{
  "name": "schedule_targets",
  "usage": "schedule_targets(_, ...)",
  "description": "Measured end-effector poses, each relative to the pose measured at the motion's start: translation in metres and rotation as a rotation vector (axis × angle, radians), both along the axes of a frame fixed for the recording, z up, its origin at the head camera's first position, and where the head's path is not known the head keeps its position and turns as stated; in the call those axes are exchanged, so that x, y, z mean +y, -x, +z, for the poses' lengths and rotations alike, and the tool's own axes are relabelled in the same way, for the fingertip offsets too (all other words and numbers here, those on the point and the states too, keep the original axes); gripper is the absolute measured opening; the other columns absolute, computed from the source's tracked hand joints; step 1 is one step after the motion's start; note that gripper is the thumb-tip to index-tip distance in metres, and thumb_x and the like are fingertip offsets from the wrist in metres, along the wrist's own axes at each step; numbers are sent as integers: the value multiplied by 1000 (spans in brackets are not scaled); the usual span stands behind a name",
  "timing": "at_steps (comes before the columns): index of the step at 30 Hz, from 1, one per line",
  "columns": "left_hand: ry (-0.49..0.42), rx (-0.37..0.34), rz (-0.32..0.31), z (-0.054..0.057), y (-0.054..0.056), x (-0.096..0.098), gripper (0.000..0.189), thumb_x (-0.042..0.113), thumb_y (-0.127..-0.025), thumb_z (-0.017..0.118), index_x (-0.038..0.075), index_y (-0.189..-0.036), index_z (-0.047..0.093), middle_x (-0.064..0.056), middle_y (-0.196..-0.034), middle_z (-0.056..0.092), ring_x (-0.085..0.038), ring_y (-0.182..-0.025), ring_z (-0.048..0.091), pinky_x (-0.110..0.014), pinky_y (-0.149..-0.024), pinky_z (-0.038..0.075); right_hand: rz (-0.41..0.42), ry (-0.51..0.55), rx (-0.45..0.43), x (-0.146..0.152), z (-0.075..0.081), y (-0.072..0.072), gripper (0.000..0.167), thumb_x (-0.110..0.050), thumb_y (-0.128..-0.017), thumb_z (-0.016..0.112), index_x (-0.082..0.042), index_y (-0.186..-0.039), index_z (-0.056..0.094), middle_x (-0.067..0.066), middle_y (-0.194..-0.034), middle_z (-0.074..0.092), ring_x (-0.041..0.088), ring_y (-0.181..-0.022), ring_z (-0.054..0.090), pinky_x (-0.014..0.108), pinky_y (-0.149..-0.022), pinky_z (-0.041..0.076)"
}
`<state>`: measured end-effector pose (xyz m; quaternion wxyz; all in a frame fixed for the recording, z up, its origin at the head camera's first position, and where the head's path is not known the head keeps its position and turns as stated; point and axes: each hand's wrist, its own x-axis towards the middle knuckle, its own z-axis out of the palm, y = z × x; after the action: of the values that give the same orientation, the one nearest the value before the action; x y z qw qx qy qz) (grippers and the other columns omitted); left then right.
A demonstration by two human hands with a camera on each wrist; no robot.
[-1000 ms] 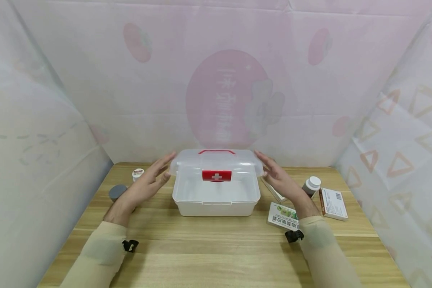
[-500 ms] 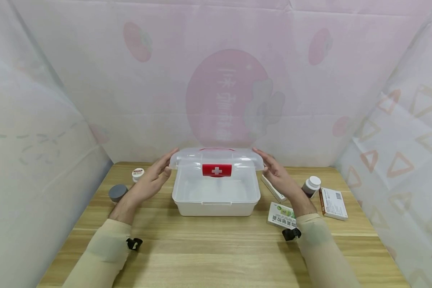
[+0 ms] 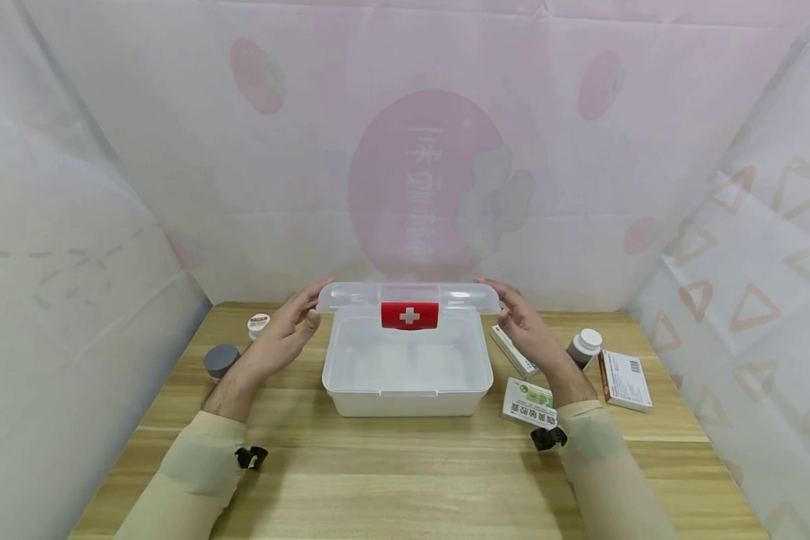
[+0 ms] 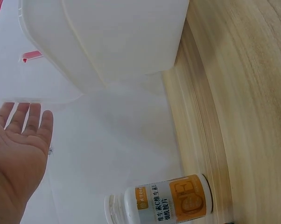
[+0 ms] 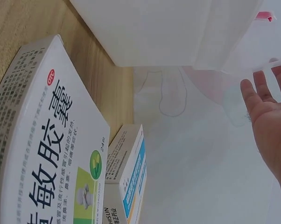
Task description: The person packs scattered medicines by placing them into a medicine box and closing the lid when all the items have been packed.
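A white plastic first-aid box [image 3: 408, 403] stands at the middle of the table, its inside visible from above. Its clear lid [image 3: 351, 296] is raised at the back and tilted, with a red latch [image 3: 409, 315] bearing a white cross at its front edge. My left hand [image 3: 286, 334] touches the lid's left end with straight fingers. At the lid's right end, the straight fingers of my right hand [image 3: 526, 334] touch it likewise. In the left wrist view the palm of the left hand [image 4: 19, 149] faces the camera, fingertips against the lid's edge.
Left of the box stand a grey-lidded jar [image 3: 221, 360] and a white-capped bottle [image 3: 258, 325]. On the right lie a flat capsule box [image 3: 528, 403], a slim box [image 3: 513, 352] and another medicine box [image 3: 625, 381], beside a white-capped dark bottle [image 3: 585, 346]. Fabric walls surround the wooden table [image 3: 405, 480].
The lid has tilted further back, and its latch has risen away from the box's rim. The box has shifted slightly toward me. Both hands have stayed at the lid's ends.
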<state>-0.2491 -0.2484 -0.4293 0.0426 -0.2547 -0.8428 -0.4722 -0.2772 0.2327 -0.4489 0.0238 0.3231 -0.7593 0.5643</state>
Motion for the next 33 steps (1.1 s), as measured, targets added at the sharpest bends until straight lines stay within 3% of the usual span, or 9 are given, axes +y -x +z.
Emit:
schedule_targets(2,-11,-2,0,1,0,1,60,36,-128,43,17,-184,38,-21,-182,46,-53,-171,44,-77,-135,41,-7,5,1,1,-1,1,93,-73,-114,47,-7,-180,41,-12,-179,50,3,-163,46,86,-136,29)
schedule_targets(7,-63,-17,-7,1,-1,3,60,40,-128,42,12,-181,41,-23,-177,48,-57,-170,42,-83,-135,36,-39,19,20,1,-1,1,100,-77,-113,44,4,-173,42,-26,-162,56,-3,-155,48,85,-133,32)
schedule_targets(9,-78,-24,-4,2,-2,5,61,42,-127,41,12,-180,41,-23,-175,49,-57,-169,43,-84,-134,36,-56,16,29,1,0,0,103,-79,-112,42,6,-170,43,-29,-155,57,-3,-151,50,77,-133,38)
schedule_targets(14,-100,-26,0,5,-4,9,65,49,-127,40,9,-178,42,-25,-170,52,-56,-165,47,-84,-136,32,-100,4,59,0,4,-3,105,-84,-110,38,6,-163,48,-27,-142,64,-2,-138,60,34,-126,45)
schedule_targets(16,-110,-26,-8,7,-4,10,67,52,-126,39,7,-176,43,-25,-167,53,-53,-164,48,-84,-137,30,-106,9,64,0,5,-3,106,-85,-110,37,7,-161,48,-25,-139,66,-1,-133,63,22,-120,46)
schedule_targets(22,-119,-23,-16,9,-4,13,79,64,-122,36,3,-171,45,-27,-162,57,-51,-159,51,-85,-136,31,-117,21,57,0,7,-4,110,-90,-106,36,7,-158,48,-23,-135,66,2,-129,63,21,-115,46)
schedule_targets(25,-120,-29,-8,10,-4,14,85,69,-120,35,1,-170,45,-28,-160,58,-51,-158,52,-84,-137,32,-119,32,59,0,7,-5,104,-90,-106,37,0,-156,53,-22,-135,65,3,-129,62,21,-116,46)
schedule_targets(30,-115,-34,6,11,-4,15,89,72,-119,34,0,-169,47,-29,-158,61,-47,-153,55,-81,-136,35,-104,57,62,2,6,-4,77,-91,-106,39,-31,-150,59,-20,-131,67,4,-124,64,19,-110,50)
schedule_targets(33,-114,-31,7,12,-5,15,86,70,-120,33,0,-167,49,-27,-155,62,-39,-148,57,-78,-135,38,-98,74,66,2,6,-4,66,-91,-106,39,-42,-146,58,-19,-127,67,4,-120,64,20,-107,51)
